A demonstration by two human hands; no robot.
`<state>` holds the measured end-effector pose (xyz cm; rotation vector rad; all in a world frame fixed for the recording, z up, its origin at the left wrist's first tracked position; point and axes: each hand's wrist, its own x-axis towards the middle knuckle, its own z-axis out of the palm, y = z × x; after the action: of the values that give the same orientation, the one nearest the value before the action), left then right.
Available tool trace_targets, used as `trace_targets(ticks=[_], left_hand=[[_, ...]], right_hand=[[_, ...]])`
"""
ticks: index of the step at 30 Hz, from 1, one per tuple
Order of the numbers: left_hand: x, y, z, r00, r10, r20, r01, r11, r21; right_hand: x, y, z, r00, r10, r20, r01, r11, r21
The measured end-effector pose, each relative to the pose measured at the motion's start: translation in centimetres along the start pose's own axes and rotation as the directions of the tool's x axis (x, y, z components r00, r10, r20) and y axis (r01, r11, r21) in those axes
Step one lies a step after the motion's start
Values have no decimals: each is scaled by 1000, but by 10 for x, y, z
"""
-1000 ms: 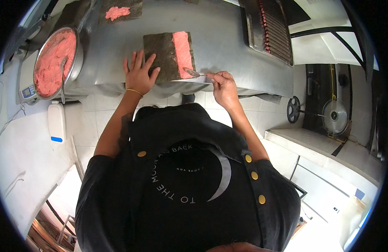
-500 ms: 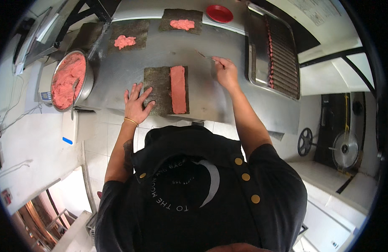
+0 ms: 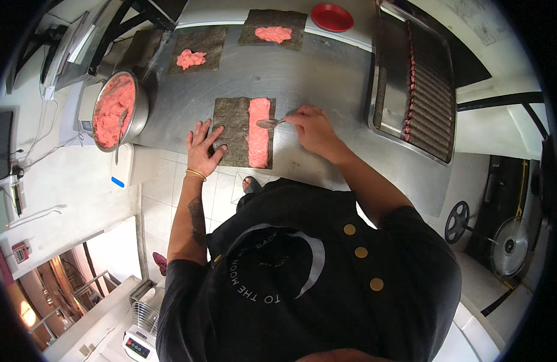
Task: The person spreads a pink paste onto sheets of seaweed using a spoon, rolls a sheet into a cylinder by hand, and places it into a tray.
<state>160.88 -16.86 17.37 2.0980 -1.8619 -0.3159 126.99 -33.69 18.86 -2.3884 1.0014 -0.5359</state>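
Observation:
On the steel table in front of me lies a dark green seaweed sheet [image 3: 231, 136]. A flat strip of pink paste [image 3: 259, 133] runs down its right part. My left hand [image 3: 203, 146] rests on the sheet's left edge with fingers spread. A metal spoon [image 3: 267, 123] is in my right hand [image 3: 313, 128], its bowl at the right edge of the paste strip. Farther back, two more seaweed sheets bear lumps of pink paste, one lump [image 3: 190, 58] at the left and another [image 3: 273, 34] near the middle.
A steel bowl [image 3: 139, 117] of pink paste with a utensil in it stands at the left. At the back is a red plate [image 3: 332, 17]. A metal tray [image 3: 373, 90] on the right holds several dark seaweed rolls [image 3: 432, 90] in a row. The steel table [image 3: 326, 72] extends between them.
My right hand has brought the spoon leftward and nearer, over to the paste strip. The left hand still lies on the sheet. The whole view has shifted slightly.

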Motion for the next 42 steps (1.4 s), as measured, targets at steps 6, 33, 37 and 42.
trace_targets(ticks=[6,33,37,42], left_hand=[[3,4,0,999,-32,0,32,998,-46],[-43,65,10,951,-104,-291,74,991,-114],[13,53,-6,995,50,-92,-47,998,40],[39,38,-3,979,121,166,-155,964,216]], right_hand=[[51,25,2,990,98,-100,-84,988,129],[15,49,-8,884,416,-215,-362,898,250],[-10,3,0,898,434,-72,-381,849,366],[-26,-32,7,924,381,-19,-356,878,320]])
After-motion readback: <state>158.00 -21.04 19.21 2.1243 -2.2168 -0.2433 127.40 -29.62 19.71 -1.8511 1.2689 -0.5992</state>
